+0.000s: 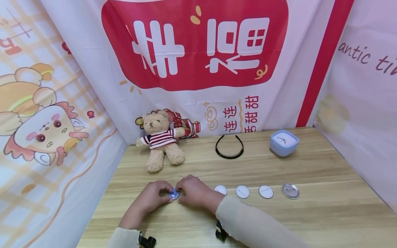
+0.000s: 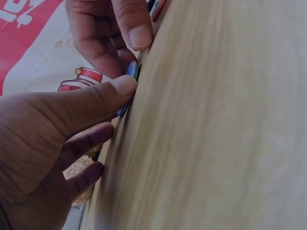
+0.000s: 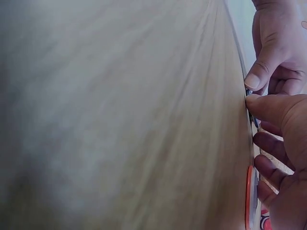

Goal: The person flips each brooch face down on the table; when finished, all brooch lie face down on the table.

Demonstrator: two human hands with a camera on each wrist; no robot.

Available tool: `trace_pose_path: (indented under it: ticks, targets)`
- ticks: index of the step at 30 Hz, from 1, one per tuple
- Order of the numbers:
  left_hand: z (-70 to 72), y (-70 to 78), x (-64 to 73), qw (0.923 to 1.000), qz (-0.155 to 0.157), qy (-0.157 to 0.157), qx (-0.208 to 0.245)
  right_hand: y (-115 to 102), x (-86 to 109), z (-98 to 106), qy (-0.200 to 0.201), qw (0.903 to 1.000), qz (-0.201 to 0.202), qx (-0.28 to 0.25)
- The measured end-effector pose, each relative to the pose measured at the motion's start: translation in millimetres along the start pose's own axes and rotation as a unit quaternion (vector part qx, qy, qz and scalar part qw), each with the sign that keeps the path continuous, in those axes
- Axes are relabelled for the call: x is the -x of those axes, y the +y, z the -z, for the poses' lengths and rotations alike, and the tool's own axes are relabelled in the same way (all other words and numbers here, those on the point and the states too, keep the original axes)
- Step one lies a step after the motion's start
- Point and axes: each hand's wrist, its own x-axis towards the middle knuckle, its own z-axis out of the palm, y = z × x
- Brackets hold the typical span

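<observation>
A small round button badge [image 1: 174, 195] with a blue printed face lies at the wooden table's surface, left of centre. My left hand [image 1: 151, 197] pinches its left side, the thumb pressed on the face in the left wrist view. From the other side my right hand [image 1: 194, 191] grips the badge's right edge between thumb and fingers. Both hands' fingertips nearly meet around it and hide part of its rim. To the right, a row of badges lies back up: white-backed badges [image 1: 242, 192] and one bare silver badge [image 1: 290, 191] with its pin showing.
Behind the hands a teddy bear [image 1: 160, 139] in a striped shirt leans near the back cloth [image 1: 198, 103]. A black toothed headband [image 1: 229, 156] lies at the back middle. At the back right stands a blue clock [image 1: 283, 143]. Printed cloths hang on both sides.
</observation>
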Motion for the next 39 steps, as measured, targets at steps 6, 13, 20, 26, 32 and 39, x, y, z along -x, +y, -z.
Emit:
trace_pose_path:
  ticks: [6, 13, 20, 26, 32, 39]
  targets:
    - [-0.7, -1.8, 0.9, 1.0, -0.007, 0.002, 0.001, -1.6, -1.7, -2.3, 0.002, 1.0, 0.005, 0.006]
    - [0.1, -1.5, 1.0, 0.9998, -0.017, 0.005, -0.007, -1.9, -7.8, -6.6, 0.001, 0.9996, 0.016, 0.022]
    - [2.9, -1.3, 0.9, 0.9998, -0.01, -0.014, -0.003, -1.5, -8.9, -7.4, 0.003, 0.9994, 0.017, 0.03]
    - [3.3, -2.5, 0.8, 0.9996, -0.017, -0.02, -0.013, -1.4, -8.4, -6.7, 0.003, 0.9991, 0.022, 0.037]
    - [2.9, -2.5, 1.1, 0.9996, -0.022, -0.016, -0.01, -1.3, -7.6, -4.7, 0.002, 0.9989, 0.02, 0.043]
    - [3.2, -4.0, 3.6, 0.9998, -0.013, -0.012, 0.006, -0.2, -5.4, -3.0, 0.001, 1.0, 0.002, 0.008]
